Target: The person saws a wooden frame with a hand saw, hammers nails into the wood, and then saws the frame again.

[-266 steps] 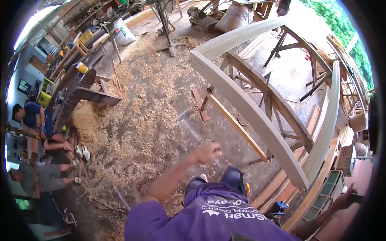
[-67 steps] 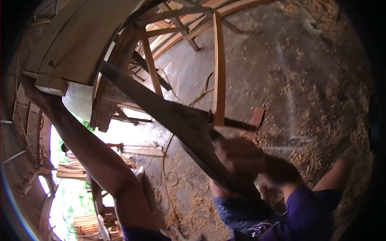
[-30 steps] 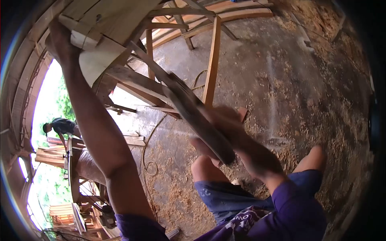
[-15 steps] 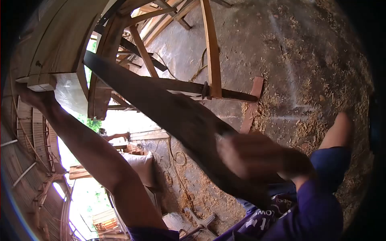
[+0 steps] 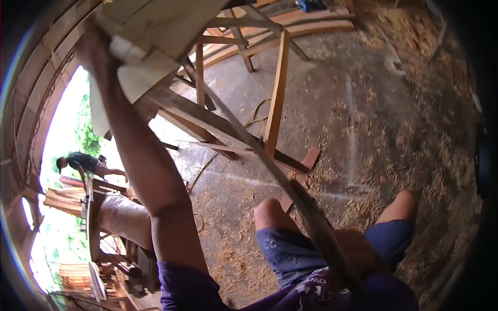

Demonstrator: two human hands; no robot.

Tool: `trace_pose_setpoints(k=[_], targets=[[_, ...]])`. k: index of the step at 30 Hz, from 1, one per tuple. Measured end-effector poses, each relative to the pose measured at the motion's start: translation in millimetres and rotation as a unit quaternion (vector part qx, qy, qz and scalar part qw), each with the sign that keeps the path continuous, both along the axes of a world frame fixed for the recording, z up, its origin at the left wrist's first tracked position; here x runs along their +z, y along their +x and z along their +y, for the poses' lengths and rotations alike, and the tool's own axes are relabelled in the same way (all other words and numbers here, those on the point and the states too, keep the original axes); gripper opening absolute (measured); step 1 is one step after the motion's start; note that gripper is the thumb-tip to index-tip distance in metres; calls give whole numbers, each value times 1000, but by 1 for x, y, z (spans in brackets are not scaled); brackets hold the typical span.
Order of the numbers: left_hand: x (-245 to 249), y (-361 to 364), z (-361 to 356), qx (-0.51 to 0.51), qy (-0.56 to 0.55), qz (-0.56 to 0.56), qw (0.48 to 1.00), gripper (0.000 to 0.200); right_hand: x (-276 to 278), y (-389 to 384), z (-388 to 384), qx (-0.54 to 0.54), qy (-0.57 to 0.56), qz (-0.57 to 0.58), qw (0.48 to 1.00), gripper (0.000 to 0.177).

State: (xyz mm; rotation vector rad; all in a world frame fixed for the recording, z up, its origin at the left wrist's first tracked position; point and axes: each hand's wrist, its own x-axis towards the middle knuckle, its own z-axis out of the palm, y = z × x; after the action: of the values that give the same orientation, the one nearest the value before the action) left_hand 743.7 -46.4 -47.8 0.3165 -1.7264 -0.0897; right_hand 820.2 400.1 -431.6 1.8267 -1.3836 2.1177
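My right hand [image 5: 355, 251] is closed on the handle end of a long handsaw [image 5: 270, 166], close to my lap. The saw's narrow blade end reaches up and left toward the wooden workpiece [image 5: 155, 23]; whether it touches the wood is unclear. At the upper left, my left hand [image 5: 96, 49] is at the edge of the workpiece, fingers wrapped against it, partly blurred. A pale cut end of the wood [image 5: 148, 78] shows beside my left wrist.
Wooden trestle legs [image 5: 277, 93] stand under the workpiece, with long boards [image 5: 311, 28] behind. Shavings [image 5: 233, 259] and a reddish wood piece [image 5: 310, 158] lie on the floor. Another person [image 5: 85, 163] is farther off at left, near stacked wood [image 5: 65, 201].
The saw has drawn back toward my lap and now shows nearly edge-on. My right hand has moved down and closer to my body. The view has shifted, and both my knees now show.
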Motion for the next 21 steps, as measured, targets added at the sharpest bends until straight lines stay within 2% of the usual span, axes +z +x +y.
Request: trace_pose_setpoints(k=[1, 2, 3, 4, 7, 9, 10, 11, 12, 15, 17, 18, 19, 20, 21], targets=[[0, 3, 14, 106, 23, -42, 993, 68, 13, -13, -29, -20, 61, 6, 998, 17], [-9, -5, 18, 54, -10, 34, 998, 66, 29, -31, -63, -35, 146, 17, 988, 22], [-14, -5, 19, 43, -10, 21, 999, 63, 44, -42, -103, -91, 78, 9, 993, 27], [-17, -2, 19, 32, -10, -3, 999, 60, 56, -53, -139, -168, -48, -17, 984, 33], [-19, 2, 26, 13, -11, -39, 999, 52, 73, -55, -142, -168, -104, 8, 980, 28], [-23, 2, 28, 9, -15, -67, 998, 48, 51, -42, -98, -105, -71, -4, 992, 23], [-23, 1, 29, 3, -20, -77, 997, 47, 52, -35, -49, -120, 243, 135, 953, 21], [-23, 0, 30, -4, -26, -93, 995, 46, 53, -18, -23, -94, 416, 43, 903, 18], [-22, -1, 32, -15, -32, -116, 993, 45, 19, -1, 3, -65, 99, 18, 993, 18], [-19, -8, 17, -34, -49, -150, 987, 45, 29, -8, -12, -51, 54, -2, 997, 18], [-15, -15, -22, 83, -219, -27, 972, 38, 45, -9, -29, -39, 10, -24, 999, 18], [-8, -12, -27, 80, -220, -28, 972, 38, 55, -10, -38, -36, -12, -37, 999, 18], [-4, -11, -26, 58, -190, -20, 980, 38, 71, -19, -57, -75, 86, -28, 993, 21], [-2, -12, -23, 33, -159, -15, 987, 38, 84, -29, -94, -93, -25, -17, 995, 20], [2, -13, -21, 11, -129, -9, 992, 39, 84, -32, -112, -55, -153, -6, 987, 20]])
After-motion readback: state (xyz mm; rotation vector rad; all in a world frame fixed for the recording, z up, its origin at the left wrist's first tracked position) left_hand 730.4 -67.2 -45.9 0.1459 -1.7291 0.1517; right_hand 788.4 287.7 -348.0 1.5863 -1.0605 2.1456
